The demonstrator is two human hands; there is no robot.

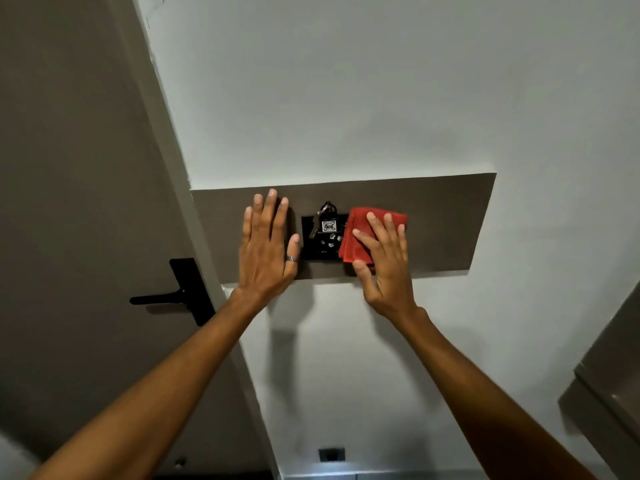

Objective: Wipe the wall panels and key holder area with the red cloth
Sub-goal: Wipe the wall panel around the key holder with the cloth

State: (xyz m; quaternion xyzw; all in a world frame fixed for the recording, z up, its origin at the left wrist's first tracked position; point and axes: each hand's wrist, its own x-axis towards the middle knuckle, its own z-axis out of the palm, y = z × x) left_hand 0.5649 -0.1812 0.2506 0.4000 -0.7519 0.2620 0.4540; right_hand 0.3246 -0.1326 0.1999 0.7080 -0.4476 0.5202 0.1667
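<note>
Right now, what I see through the head camera:

Landmark: key holder (323, 237), a black plate set in the brown wall panel (446, 223); I place everything else from it.
Keys: a bunch of keys (325, 216) hangs on the key holder, with a tag (328, 226) that reads 406.
Red cloth: the red cloth (360, 233) is folded and lies flat on the wall panel, just right of the key holder, its left edge touching or nearly touching the plate.
Right hand: my right hand (384, 268) lies flat on the red cloth, fingers (375, 225) spread and straight, pressing it to the panel rather than pinching it; the thumb sits at the cloth's lower edge.
Left hand: my left hand (268, 247) is flat against the panel just left of the key holder, fingers straight and close together, holding nothing; a ring (292, 259) is on the thumb.
Wall: white wall (346, 98) above and below the panel.
Door: a brown door (69, 168) stands well left of the key holder, with a black door handle (166, 297) lower than the panel.
Socket: a small dark wall plate (331, 454) sits far below the key holder; too small to tell more.
</note>
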